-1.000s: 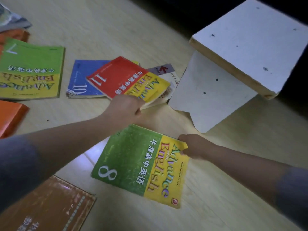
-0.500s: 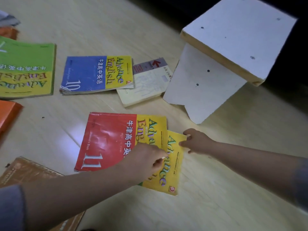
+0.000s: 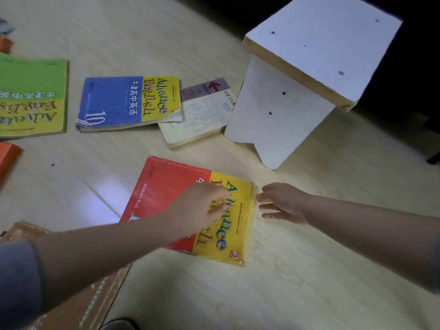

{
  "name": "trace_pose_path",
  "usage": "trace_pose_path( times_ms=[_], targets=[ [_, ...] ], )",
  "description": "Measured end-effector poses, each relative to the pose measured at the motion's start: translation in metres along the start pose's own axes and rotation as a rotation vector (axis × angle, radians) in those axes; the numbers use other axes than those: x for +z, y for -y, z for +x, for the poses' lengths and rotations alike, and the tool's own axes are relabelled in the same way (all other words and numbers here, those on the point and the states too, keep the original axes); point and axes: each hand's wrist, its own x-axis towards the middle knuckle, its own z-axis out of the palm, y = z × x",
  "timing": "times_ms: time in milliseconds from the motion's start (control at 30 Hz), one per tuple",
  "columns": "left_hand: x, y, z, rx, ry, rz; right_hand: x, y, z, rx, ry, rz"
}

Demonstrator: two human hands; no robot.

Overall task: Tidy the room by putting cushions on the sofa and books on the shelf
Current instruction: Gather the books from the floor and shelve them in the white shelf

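Red-and-yellow Advance with English book (image 3: 171,186) lies flat on the wooden floor (image 3: 309,270). My left hand (image 3: 200,208) presses its cover with bent fingertips; my right hand (image 3: 283,203), fingers spread, touches its right edge.

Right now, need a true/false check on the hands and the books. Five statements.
1. The left hand rests on the red book. True.
2. The right hand grips the blue book. False: it is open beside the red book's right edge and holds nothing.
3. The blue book overlaps the cream book. True.
4. The green book lies on the stool. False: it lies on the floor, far left.
5. The red book stands upright against the stool. False: it lies flat on the floor, apart from the stool.
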Motion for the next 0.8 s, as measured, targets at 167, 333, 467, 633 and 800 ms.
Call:
trace_pose_path(
  times_ms=[167,333,467,633,800],
  targets=[
    [-0.035,0.052,0.041,-0.089,0.101,0.402,0.006,-0.022,-0.004,0.098,0.059,-0.192],
    [-0.027,0.063,0.036,-0.139,0.267,0.531,0.022,-0.018,-0.007,0.081,0.088,-0.190],
    [-0.020,0.056,0.030,-0.145,0.263,0.539,0.028,-0.014,-0.008,0.076,0.082,-0.157],
    [-0.023,0.057,0.025,-0.262,0.254,0.484,0.023,-0.007,-0.012,0.011,0.151,-0.253],
    [-0.009,0.040,0.013,-0.339,0.290,0.454,0.024,0.004,-0.011,-0.206,0.056,-0.323]
  ],
)
